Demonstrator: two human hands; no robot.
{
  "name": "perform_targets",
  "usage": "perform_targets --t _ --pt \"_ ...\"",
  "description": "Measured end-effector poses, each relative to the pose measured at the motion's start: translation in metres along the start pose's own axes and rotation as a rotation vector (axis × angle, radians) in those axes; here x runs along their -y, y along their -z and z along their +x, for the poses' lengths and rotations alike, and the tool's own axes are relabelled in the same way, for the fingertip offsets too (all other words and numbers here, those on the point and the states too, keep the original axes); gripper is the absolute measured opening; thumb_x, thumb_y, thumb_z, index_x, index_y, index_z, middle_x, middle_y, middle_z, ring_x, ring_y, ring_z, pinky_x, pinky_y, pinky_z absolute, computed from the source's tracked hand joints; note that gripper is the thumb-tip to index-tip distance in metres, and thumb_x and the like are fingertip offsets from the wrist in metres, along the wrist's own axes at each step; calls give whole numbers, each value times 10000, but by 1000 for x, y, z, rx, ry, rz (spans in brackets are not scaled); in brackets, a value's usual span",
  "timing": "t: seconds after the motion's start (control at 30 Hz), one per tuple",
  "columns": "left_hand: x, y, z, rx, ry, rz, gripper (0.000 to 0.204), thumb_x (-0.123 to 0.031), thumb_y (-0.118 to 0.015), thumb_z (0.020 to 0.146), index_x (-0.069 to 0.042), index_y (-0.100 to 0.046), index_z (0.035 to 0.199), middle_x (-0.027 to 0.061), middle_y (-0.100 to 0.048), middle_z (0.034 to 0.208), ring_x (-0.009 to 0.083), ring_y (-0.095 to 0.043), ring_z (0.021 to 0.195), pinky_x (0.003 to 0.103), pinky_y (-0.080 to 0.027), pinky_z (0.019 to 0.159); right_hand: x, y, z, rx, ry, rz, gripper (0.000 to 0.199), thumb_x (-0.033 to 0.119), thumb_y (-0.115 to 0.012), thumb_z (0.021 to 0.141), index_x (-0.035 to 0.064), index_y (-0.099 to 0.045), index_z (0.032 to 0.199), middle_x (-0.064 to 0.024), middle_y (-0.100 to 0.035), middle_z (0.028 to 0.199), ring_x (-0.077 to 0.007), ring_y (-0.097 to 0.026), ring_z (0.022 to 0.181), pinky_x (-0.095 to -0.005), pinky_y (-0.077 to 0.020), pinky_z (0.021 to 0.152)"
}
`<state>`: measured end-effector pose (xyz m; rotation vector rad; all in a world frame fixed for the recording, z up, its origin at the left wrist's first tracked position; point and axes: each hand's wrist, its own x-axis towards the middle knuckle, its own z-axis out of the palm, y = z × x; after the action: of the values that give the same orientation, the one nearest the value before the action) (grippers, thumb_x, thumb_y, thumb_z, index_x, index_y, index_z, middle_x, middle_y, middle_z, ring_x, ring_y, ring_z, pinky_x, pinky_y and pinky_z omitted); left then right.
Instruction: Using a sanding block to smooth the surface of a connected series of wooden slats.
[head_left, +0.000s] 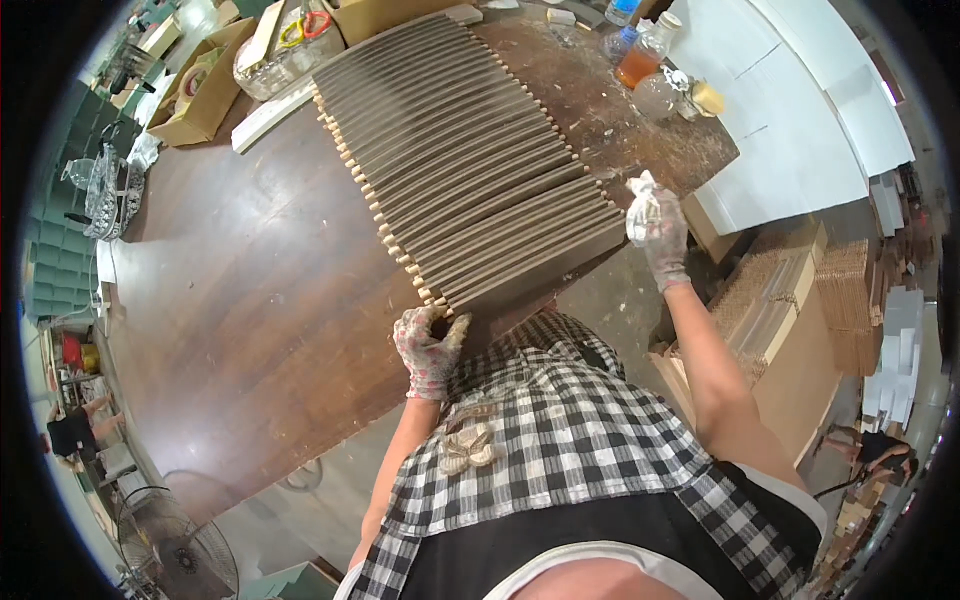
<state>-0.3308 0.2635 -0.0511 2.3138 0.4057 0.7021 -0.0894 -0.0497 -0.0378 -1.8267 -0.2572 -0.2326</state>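
Observation:
A row of dark brown slats (pixel 480 130) lies side by side on the table, with pale wooden dowels (pixel 372 206) sticking out of their left ends. More small pegs show along the right ends. My left hand (pixel 430 350), in a patterned work glove, is curled at the near left corner of the row, by the last dowels. Its thumb and fingers are bent inward; what they grip, if anything, is hidden. Off the right ends of the slats, my right hand (pixel 664 240), gloved too, is closed around a crumpled white cloth (pixel 642 205).
The brown table (pixel 250 300) spreads to the left. At the back are a cardboard box (pixel 205 85) and a plastic-wrapped container (pixel 290 55) with scissors. Bottles (pixel 645 55) stand back right, beside white sheets (pixel 780 120). Stacked cardboard (pixel 770 300) is at right, a fan (pixel 180 550) lower left.

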Motion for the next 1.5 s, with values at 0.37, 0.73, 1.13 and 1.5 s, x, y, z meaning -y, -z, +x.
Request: perform_targets --t 0.37,0.73,1.13,1.5 --pt "6 -6 -3 -24 59 25 300 -249 -866 606 -115 -685 803 41 -669 741 257 -627 722 395 -457 712 86 -203 -113 400 867 -484 246 109 -551 878 44 -678 1079 -188 -578 1310 -368 -546 1099 -467 -449 952" --pt "9 -4 -6 -41 36 27 300 -279 -858 616 -130 -673 800 47 -655 756 268 -602 715 411 -441 706 85 -172 -80 330 711 -662 382 115 -542 868 -3 -577 1230 -186 -554 1258 -336 -513 1145 -533 -388 1023" --pt "1 12 -6 -6 110 21 304 -244 -861 612 -90 -655 774 60 -655 758 291 -611 774 416 -456 748 25 -66 40 333 400 -705 300 153 -466 983 121 -625 1235 -127 -643 1202 -251 -644 1044 -385 -561 853" --pt "-21 20 20 143 -8 204 963 -496 -783 716 -50 -361 1458 276 -274 1527 463 -302 1385 552 -281 1113 85 -166 -4 713 670 -1108 565 223 -512 925 55 -406 1454 -196 -342 1527 -342 -345 1400 -535 -249 1152"
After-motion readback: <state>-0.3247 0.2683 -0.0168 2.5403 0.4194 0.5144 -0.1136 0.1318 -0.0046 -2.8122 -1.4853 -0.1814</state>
